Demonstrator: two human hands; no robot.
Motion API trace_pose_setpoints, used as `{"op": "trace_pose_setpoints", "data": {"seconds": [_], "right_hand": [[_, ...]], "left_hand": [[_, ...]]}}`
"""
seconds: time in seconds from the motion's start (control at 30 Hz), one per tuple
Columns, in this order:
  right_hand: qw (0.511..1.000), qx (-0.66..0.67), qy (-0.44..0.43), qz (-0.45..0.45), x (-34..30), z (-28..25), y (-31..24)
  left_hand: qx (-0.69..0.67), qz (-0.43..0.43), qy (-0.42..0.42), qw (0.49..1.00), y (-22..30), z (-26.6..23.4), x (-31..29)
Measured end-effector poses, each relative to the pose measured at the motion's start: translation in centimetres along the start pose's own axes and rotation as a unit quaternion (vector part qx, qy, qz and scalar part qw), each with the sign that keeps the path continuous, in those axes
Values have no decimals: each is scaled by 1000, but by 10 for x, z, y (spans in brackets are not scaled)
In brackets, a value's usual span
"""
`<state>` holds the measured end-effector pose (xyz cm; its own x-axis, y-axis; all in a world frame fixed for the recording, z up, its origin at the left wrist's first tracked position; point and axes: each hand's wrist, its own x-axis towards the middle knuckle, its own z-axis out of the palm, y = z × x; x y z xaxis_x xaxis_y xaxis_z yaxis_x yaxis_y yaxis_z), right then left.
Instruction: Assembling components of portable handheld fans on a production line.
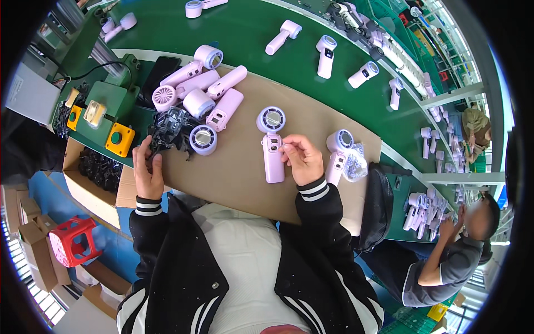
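Nearest the body, the right hand (303, 158) lay on the brown cardboard sheet (239, 167), its fingers pinched on the upper handle of a lilac handheld fan (272, 146) that lay flat, round head pointing away. The left hand (146, 167) sat at the sheet's left edge, fingers closed narrowly in a tangle of small black plastic parts (167, 133) — whether one piece was truly gripped could not be told. Judging from this, the step was fitting a small part to the fan, and doing it well would call for keeping the fan flat and steady under the right fingertips while the left drew out a single piece, not a clump.

Just right of that hand lay a second fan with a clear bag (347, 156) beside its head. Farther up the sheet, a heap of lilac fan bodies and loose round heads (203, 92) touched one another, near enough to be knocked. To the left stood a yellow push-button box (120, 138) and an open carton of black parts (100, 170). Beyond — the green conveyor (250, 28) carried more fans, well apart, and at the far right a co-worker's hands (448, 225) handled fans of the same kind.
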<state>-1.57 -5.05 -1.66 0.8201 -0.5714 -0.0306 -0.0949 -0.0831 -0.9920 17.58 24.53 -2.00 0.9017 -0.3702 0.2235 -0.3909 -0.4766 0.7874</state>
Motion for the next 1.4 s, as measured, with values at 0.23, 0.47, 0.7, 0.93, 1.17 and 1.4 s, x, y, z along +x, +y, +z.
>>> {"op": "trace_pose_setpoints", "data": {"seconds": [0.23,0.47,0.7,0.93,1.17,1.4], "right_hand": [[938,-288,21,-193,4,18,8],[952,-229,142,-147,4,45,9],[962,-103,226,-115,0,43,17],[992,24,47,-116,-2,17,-22],[998,-62,2,-24,17,-4,-9],[977,-214,9,-17,18,2,-7]], "left_hand": [[-100,-14,25,995,-14,2,-1],[-52,85,57,993,-20,-4,-1],[-202,50,119,971,23,-4,-11],[-350,81,-205,910,119,93,-8],[-183,24,-196,963,133,129,3],[109,174,-125,971,116,143,6]]}}
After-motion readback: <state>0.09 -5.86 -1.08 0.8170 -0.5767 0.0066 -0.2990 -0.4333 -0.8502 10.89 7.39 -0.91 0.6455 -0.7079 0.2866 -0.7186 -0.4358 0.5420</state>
